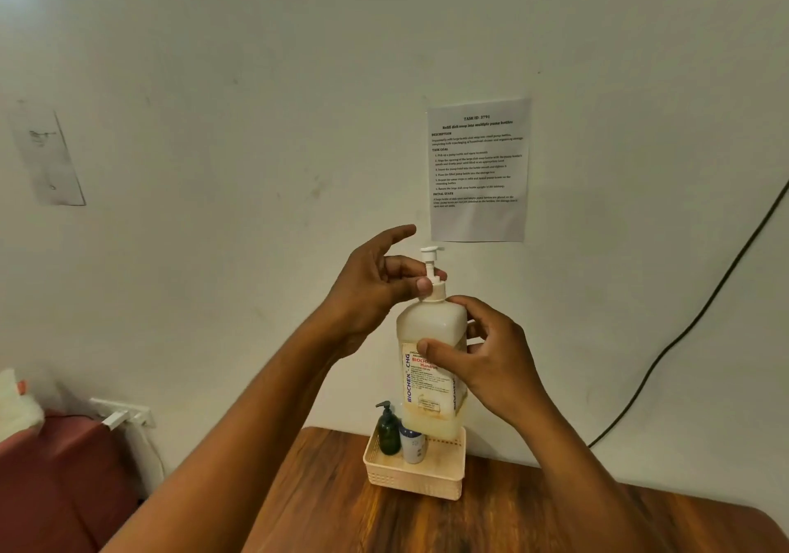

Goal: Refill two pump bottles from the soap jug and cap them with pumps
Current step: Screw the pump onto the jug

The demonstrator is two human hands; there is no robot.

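Observation:
I hold a large translucent soap jug (431,326) with a Biochek label up in the air above the basket. My right hand (482,356) grips its body at the label. My left hand (380,283) pinches the collar of the white pump (431,262) at the jug's neck. A little yellowish liquid sits at the jug's bottom. In the cream basket (414,478) below stand a dark green pump bottle (387,431) with a black pump and a small white bottle (412,446), whose top is hidden behind the jug.
The basket rests on a wooden table (491,522) against a pale wall. A printed task sheet (478,168) hangs on the wall. A black cable (700,317) runs down the wall at right. A red seat (55,480) is at left.

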